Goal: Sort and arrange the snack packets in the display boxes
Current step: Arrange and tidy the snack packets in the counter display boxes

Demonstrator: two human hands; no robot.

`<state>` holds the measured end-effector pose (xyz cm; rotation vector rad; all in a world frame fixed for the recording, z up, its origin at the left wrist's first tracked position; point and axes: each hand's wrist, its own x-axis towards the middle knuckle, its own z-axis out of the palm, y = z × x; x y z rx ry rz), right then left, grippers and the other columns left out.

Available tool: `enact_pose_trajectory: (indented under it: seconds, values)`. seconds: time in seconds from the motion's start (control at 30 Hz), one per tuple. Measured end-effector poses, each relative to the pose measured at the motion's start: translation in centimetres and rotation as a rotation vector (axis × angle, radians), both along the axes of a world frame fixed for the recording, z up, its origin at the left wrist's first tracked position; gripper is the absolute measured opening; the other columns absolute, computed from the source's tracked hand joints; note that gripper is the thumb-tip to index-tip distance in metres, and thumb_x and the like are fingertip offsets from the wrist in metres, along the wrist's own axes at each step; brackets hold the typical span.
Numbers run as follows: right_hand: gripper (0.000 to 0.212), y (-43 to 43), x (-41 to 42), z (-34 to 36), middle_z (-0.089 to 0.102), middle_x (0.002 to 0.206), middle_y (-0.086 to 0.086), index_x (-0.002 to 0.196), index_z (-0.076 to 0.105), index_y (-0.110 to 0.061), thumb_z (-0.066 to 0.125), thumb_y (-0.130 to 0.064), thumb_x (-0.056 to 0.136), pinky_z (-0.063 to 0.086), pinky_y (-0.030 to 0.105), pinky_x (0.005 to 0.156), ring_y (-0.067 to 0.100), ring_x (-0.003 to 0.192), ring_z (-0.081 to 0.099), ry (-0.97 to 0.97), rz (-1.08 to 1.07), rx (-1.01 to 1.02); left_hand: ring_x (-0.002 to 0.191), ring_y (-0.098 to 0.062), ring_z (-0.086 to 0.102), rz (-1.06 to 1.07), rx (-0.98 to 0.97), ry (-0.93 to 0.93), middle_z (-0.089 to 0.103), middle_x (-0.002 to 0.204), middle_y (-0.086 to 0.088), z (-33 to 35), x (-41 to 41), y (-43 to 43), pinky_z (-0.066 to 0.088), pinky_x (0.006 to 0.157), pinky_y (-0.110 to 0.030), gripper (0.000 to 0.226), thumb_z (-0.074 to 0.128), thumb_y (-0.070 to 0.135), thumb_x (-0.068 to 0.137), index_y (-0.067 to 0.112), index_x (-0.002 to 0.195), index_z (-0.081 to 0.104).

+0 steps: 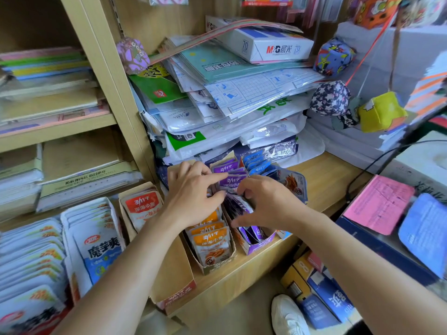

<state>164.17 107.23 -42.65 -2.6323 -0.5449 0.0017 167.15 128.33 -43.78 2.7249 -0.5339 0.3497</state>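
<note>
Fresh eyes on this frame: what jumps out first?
Two bare hands, left hand and right hand, meet mid-frame on the purple snack packets standing in their display box. To its left stands a box of orange packets; behind looms a leaning stack of plastic-wrapped stationery topped by a white M&G box.

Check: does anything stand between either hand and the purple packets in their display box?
Nothing visible does. The left hand and right hand both touch the purple packets, which stand in the purple box.
</note>
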Motion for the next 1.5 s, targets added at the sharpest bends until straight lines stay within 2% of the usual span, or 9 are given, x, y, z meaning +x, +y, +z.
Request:
enact_pose_trajectory:
  seconds: [0.2,0.5,0.6,0.73,0.87,1.13,1.3,1.43,1.5]
  values:
    - [0.002,-1.3,1.0,0.1,0.063,0.069,-0.007,0.086,0.074,-0.017,0.074,-0.019,0.085,0.043,0.027,0.058,0.008,0.060,0.055,-0.093,-0.087,0.084,0.103,-0.006,0.023,-0.014,-0.035,0.016,0.044,0.103,0.015,0.1,0.1,0.1,0.018,0.093,-0.033,0.051,0.044,0.060,0.089,0.048,0.138,0.054]
    - [0.021,-1.9,1.2,1.0,0.071,0.084,-0.001,0.106,0.077,-0.010,0.063,0.000,0.094,0.043,0.006,0.063,0.008,0.070,0.065,-0.099,-0.143,0.305,0.109,-0.016,0.040,-0.007,-0.097,-0.030,0.049,0.102,0.015,0.4,0.1,0.0,0.023,0.091,-0.035,0.050,0.051,0.061,0.085,0.039,0.128,0.065]
    - [0.026,-1.8,1.6,0.7,0.073,0.095,-0.002,0.112,0.076,-0.012,0.062,0.002,0.094,0.055,0.018,0.077,0.012,0.081,0.070,-0.094,-0.116,0.357,0.103,-0.017,0.050,-0.013,-0.179,-0.085,0.055,0.097,0.013,0.4,0.2,0.0,0.022,0.084,-0.031,0.035,0.067,0.057,0.086,0.033,0.111,0.074]
    - [0.028,-2.0,2.2,0.0,0.072,0.098,-0.003,0.113,0.076,-0.012,0.061,0.003,0.094,0.057,0.031,0.084,0.011,0.090,0.069,-0.129,-0.070,0.358,0.088,-0.014,0.059,-0.036,-0.272,-0.123,0.065,0.088,0.011,0.5,-0.1,-0.3,0.041,0.084,-0.038,0.038,0.070,0.061,0.075,0.028,0.094,0.075]
    - [0.032,-2.2,2.1,-0.5,0.065,0.090,-0.024,0.111,0.077,-0.012,0.061,0.007,0.092,0.049,0.012,0.079,-0.013,0.082,0.062,-0.096,-0.040,0.356,0.082,0.002,0.059,-0.066,-0.359,-0.029,0.069,0.088,0.018,1.0,-0.5,-0.9,0.042,0.069,-0.016,0.025,0.080,0.045,0.078,0.030,0.098,0.075]
    - [0.051,-3.1,1.2,-0.2,0.070,0.109,-0.012,0.133,0.062,-0.031,0.078,-0.019,0.086,0.052,0.015,0.077,0.001,0.087,0.065,-0.086,-0.157,0.338,0.067,0.001,0.061,0.026,-0.398,0.007,0.067,0.071,0.020,0.9,0.0,-1.9,0.052,0.060,-0.023,0.007,0.083,0.031,0.081,0.031,0.087,0.079]
    - [0.022,-2.8,1.1,-0.8,0.067,0.082,-0.009,0.110,0.075,-0.017,0.075,-0.015,0.088,0.041,0.010,0.063,-0.002,0.066,0.056,-0.116,-0.159,0.278,0.083,0.006,0.063,-0.024,-0.348,0.114,0.072,0.088,0.020,1.7,0.7,-0.6,0.049,0.072,-0.015,0.016,0.076,0.026,0.086,0.033,0.100,0.078]
    - [0.008,-2.5,1.5,-0.7,0.055,0.067,-0.017,0.097,0.075,-0.014,0.070,-0.012,0.091,0.036,0.014,0.057,0.000,0.060,0.050,-0.112,-0.253,0.277,0.093,-0.006,0.061,0.010,-0.219,0.087,0.071,0.094,0.018,1.7,1.1,0.5,0.054,0.080,-0.033,0.015,0.070,0.029,0.088,0.039,0.097,0.077]
    - [0.008,-2.3,1.5,-0.6,0.060,0.072,-0.012,0.098,0.074,-0.013,0.068,-0.012,0.092,0.039,0.014,0.059,0.002,0.064,0.052,-0.108,-0.259,0.283,0.094,-0.010,0.057,0.018,-0.139,0.028,0.069,0.089,0.017,1.7,0.8,0.0,0.048,0.074,-0.032,0.012,0.070,0.037,0.087,0.038,0.096,0.078]
